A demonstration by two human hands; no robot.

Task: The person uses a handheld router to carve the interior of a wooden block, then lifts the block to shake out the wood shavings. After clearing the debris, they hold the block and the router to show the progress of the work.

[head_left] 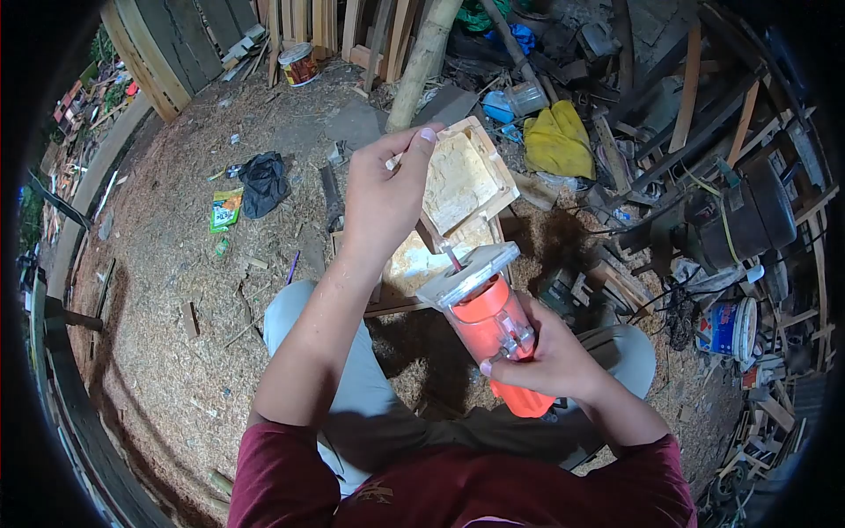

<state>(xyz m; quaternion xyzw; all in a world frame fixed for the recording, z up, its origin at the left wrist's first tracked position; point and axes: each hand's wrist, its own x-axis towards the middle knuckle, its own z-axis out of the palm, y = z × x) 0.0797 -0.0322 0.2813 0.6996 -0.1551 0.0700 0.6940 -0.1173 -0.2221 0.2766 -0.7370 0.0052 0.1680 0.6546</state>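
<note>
My right hand [562, 356] is wrapped round the orange body of a trim router [487, 310], which is tilted over my lap. Its clear, dusty base plate [469, 271] faces away from me, and a thin bit sticks out toward the wood. My left hand [387, 189] grips the left edge of a small square wooden tray [459, 180] with raised sides and a rough, pale recess. The router's bit points at the tray's near end. Beneath both lies a wooden box or stand [409, 267] with pale dust on it, partly hidden by the tray and my left arm.
Wood shavings cover the ground. Left of the work lie a black plastic bag [263, 185] and a green-yellow packet [225, 209]. A bamboo pole [421, 66] stands ahead. A yellow cloth [560, 141], scrap timber and a paint bucket [732, 328] are on the right.
</note>
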